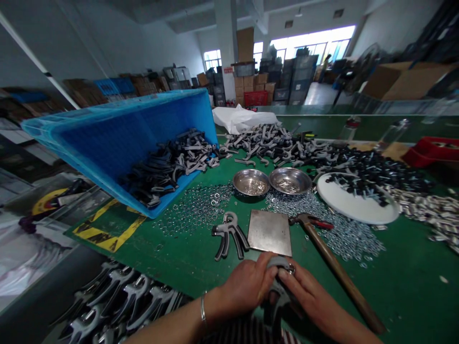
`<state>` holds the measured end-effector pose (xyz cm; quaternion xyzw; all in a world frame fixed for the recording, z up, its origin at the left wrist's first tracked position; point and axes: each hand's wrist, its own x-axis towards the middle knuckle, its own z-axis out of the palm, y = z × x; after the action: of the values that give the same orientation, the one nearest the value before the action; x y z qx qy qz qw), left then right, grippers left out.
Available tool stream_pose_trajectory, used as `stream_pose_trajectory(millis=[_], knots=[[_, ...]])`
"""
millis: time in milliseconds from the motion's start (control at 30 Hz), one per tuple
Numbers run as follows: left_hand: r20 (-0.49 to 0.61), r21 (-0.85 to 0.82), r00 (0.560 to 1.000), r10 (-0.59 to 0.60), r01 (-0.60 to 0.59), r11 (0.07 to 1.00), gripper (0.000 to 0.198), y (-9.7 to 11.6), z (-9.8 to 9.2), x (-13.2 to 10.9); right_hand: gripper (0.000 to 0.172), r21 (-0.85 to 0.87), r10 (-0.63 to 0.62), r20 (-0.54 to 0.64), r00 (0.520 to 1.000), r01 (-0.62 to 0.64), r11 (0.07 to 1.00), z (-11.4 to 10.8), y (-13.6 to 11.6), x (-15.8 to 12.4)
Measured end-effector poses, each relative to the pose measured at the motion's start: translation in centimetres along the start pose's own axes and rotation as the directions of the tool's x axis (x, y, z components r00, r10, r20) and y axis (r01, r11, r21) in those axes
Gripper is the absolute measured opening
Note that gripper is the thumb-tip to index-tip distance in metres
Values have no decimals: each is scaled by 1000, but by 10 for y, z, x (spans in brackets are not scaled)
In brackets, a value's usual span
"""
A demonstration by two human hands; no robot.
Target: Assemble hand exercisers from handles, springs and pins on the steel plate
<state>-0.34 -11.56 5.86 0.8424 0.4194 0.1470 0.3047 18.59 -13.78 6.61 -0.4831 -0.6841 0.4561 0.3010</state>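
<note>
My left hand [247,284] and my right hand [304,286] are closed together around a grey and black hand grip strengthener [278,298], close to my body. Fingers and thumbs press at its curved grey top, where a small shiny metal part shows by my right thumb. Its dark handles point down and are partly hidden. Just beyond my hands lies a square metal plate [269,231]. Left of that plate rest assembled hand grip strengtheners [231,236], handles toward me. To the right lies a hammer [333,263] with a wooden handle.
A tipped blue crate [107,143] holds grey and black handles. Loose washers [193,208] surround two metal bowls [251,182] of small parts. A white plate [344,205] carries black-headed screws. Piled handles [265,138] lie behind. More hand grip strengtheners [125,296] sit at lower left.
</note>
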Motion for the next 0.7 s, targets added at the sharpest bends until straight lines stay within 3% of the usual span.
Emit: stream_pose_trajectory(millis=[133, 267, 333, 400, 500, 567, 700], knots=[[109, 153, 993, 50, -66, 986, 40, 11, -3, 0, 35, -45, 31, 6, 1000, -30, 999, -2, 2, -10], [39, 94, 994, 101, -104, 990, 38, 10, -3, 31, 38, -112, 1, -17, 1000, -3, 994, -23, 7, 10], [13, -53, 999, 44, -43, 998, 44, 2, -2, 64, 37, -204, -2, -31, 1000, -4, 979, -43, 17, 38], [6, -93, 997, -71, 72, 993, 50, -9, 1, 99, 34, -333, -4, -59, 998, -16, 943, -68, 34, 71], [-88, 132, 967, -237, 247, 960, 47, -33, 3, 135, 34, -402, -16, -132, 991, -38, 915, -106, 63, 110], [-138, 243, 951, -277, 304, 921, 43, -50, 3, 141, 36, -417, -17, -169, 985, -56, 907, -127, 81, 123], [-110, 333, 964, -242, 265, 905, 40, -69, -4, 133, 32, -522, -36, -224, 974, -89, 848, -157, 100, 141]])
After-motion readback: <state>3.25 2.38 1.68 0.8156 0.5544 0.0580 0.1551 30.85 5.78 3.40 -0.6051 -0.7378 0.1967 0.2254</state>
